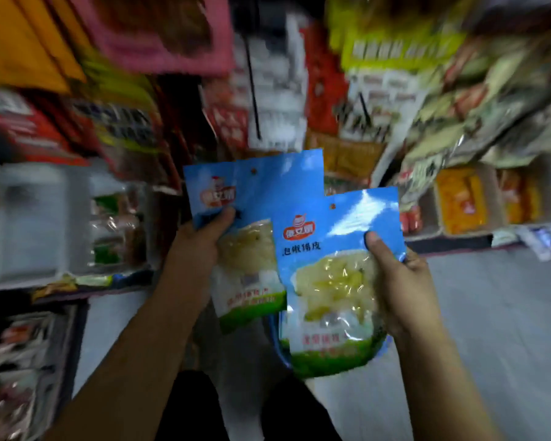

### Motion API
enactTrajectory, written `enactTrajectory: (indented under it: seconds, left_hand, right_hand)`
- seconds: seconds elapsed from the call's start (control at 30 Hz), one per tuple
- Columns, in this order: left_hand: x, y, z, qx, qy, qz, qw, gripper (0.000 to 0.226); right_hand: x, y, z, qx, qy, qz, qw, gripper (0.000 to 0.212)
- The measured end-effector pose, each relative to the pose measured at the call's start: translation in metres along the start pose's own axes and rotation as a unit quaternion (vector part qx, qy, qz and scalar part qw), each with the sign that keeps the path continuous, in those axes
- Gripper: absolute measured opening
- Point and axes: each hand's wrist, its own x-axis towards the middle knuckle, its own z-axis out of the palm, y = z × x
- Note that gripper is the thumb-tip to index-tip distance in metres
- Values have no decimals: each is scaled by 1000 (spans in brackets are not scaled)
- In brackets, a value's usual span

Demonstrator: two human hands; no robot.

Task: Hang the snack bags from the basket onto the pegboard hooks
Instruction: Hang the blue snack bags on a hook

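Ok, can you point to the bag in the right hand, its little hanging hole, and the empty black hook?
Right-hand snack bag (328, 249): head view, on its blue upper front.
Hanging hole (332, 206): head view, on the small hole near that bag's top edge.
Black hook (253, 87): head view, midway along its bare rod.

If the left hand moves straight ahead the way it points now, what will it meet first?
Probably the black hook with the white packets hanging above. The left hand, gripping blue snack bags, points up toward them. Blur and unclear depth make this uncertain.
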Motion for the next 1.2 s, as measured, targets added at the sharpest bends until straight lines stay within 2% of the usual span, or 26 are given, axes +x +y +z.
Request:
enactTrajectory:
  seconds: [0.07,0.13,0.2,0.27,0.33,0.5,0.6,0.7,0.83,0.97,1.07,1.2]
  left_hand:
    - [-13,50,-9,-21,-6,54,998,5]
    - [-21,98,-20,-12,5,131,991,23]
    - [-29,149,-31,-32,12,205,978,41]
    - [-35,195,-44,-26,2,270,962,28]
    - [-41,236,-59,-42,-22,311,949,24]
    - [-56,327,-98,-56,-61,393,916,18]
    - [-64,374,-121,-60,-79,422,901,16]
    - [-66,412,-138,-71,-107,428,894,16]
    - [-57,444,-149,-77,-138,390,907,18]
    - [-46,470,-154,-58,-98,402,908,14]
    - [-46,490,-155,-43,-62,462,884,11]
    - [-47,511,-156,-32,-26,529,847,20]
  right_hand:
    - [-14,-41,29,20,-22,-45,999,8]
    - [-28,-79,59,45,-46,-90,994,10]
    - [-42,-117,90,67,-75,-132,986,24]
    - [-58,-152,119,76,-97,-172,977,36]
    - [-74,-183,147,86,-111,-211,967,38]
    - [-110,-251,211,66,-104,-348,930,23]
    - [-125,-284,251,71,-137,-400,903,11]
    - [-136,-304,292,66,-192,-420,885,11]
    - [-141,-314,336,38,-229,-443,866,11]
    - [-141,-321,361,36,-198,-455,867,7]
    - [-145,-332,369,38,-186,-466,864,7]
    - [-154,-345,376,53,-204,-475,855,6]
